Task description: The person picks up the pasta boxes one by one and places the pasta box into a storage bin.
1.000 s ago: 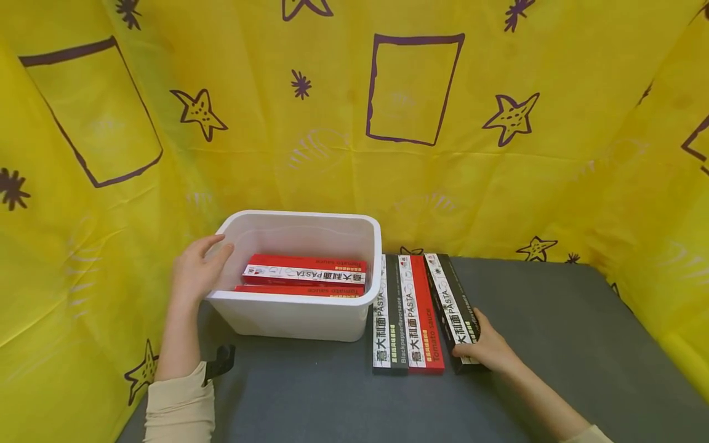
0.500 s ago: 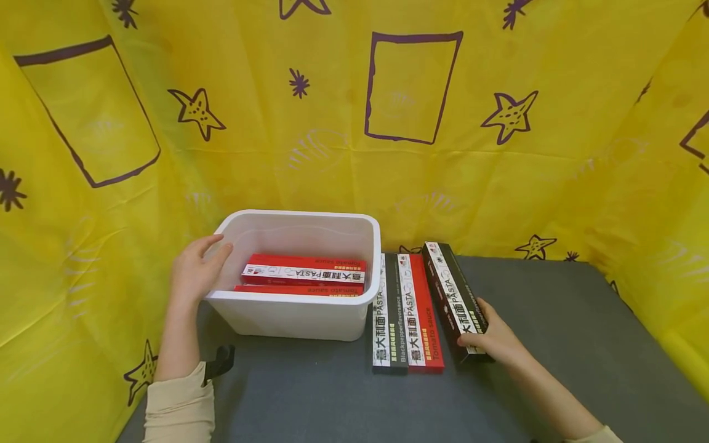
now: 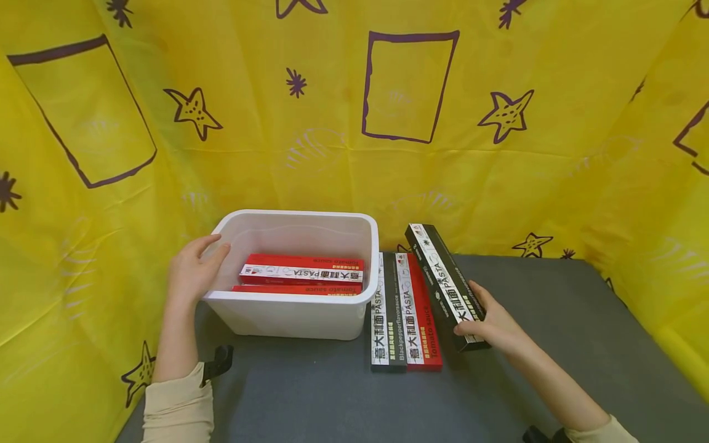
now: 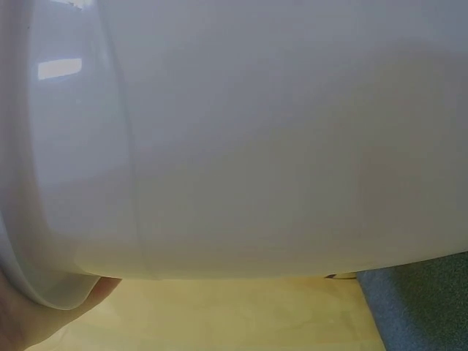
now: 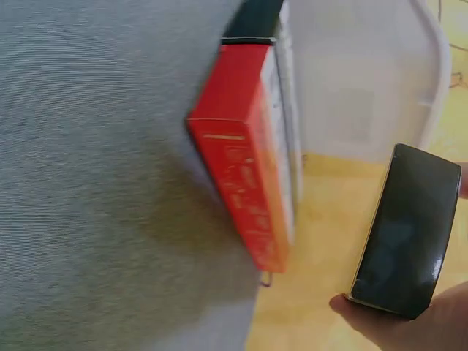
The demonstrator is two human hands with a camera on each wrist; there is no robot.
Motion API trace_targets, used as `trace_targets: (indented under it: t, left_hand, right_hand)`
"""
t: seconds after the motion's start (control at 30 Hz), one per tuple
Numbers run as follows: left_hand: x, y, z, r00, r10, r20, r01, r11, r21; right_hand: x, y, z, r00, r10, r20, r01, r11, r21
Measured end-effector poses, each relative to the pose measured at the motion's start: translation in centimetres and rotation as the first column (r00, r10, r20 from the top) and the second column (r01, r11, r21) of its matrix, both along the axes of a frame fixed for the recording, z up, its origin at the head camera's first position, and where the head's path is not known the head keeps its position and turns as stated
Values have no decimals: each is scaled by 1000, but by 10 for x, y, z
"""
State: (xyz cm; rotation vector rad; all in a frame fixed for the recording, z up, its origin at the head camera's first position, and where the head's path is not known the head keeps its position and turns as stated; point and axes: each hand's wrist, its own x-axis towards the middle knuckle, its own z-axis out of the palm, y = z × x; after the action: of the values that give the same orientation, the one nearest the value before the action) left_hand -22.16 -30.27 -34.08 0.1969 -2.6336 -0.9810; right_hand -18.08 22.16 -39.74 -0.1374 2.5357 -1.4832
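Observation:
My right hand (image 3: 501, 329) grips the near end of a black pasta box (image 3: 447, 280), thumb on one side and fingers on the other. The box is tilted above the table, its far end toward the bin; the right wrist view shows its dark end face (image 5: 404, 234). Under it lie a red tomato sauce pasta box (image 3: 425, 326) and another black pepper pasta box (image 3: 394, 326), side by side. At the left, my left hand (image 3: 191, 277) holds the rim of a white plastic bin (image 3: 290, 319). Red pasta boxes (image 3: 303, 263) lie inside the bin.
A dark grey tabletop (image 3: 310, 400) carries everything. Yellow cloth (image 3: 310, 178) printed with stars and frames hangs behind the table and along both sides. The bin's right wall stands close against the flat black box.
The black pasta box has risen off the table in my right hand and shifted left, its far end now higher. My left hand stays on the bin's rim.

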Motion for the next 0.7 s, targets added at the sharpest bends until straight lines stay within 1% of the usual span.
trace_targets:
  t: [0.23, 0.3, 0.4, 0.5, 0.63, 0.7]
  left_hand:
    - [2, 0, 1, 1000, -1, 3, 1, 1000, 4]
    - [2, 0, 1, 1000, -3, 2, 3, 1000, 6]
    - [2, 1, 1, 1000, -9, -6, 9, 1000, 5]
    - [3, 1, 1, 1000, -11, -11, 11, 1000, 1]
    - [3, 2, 2, 1000, -12, 0, 12, 1000, 7]
    - [4, 2, 2, 1000, -12, 5, 12, 1000, 10]
  right_hand:
    - [-4, -14, 20, 1000, 19, -9, -20, 996, -90]
    - [-4, -18, 25, 999, 29, -15, -31, 994, -101]
    - [-5, -25, 32, 998, 49, -33, -52, 994, -97]
    - [-6, -31, 40, 996, 59, -66, -61, 997, -36]
    - [-7, -36, 48, 990, 76, -118, -73, 997, 29]
    - [-8, -39, 52, 986, 96, -134, -97, 995, 1]
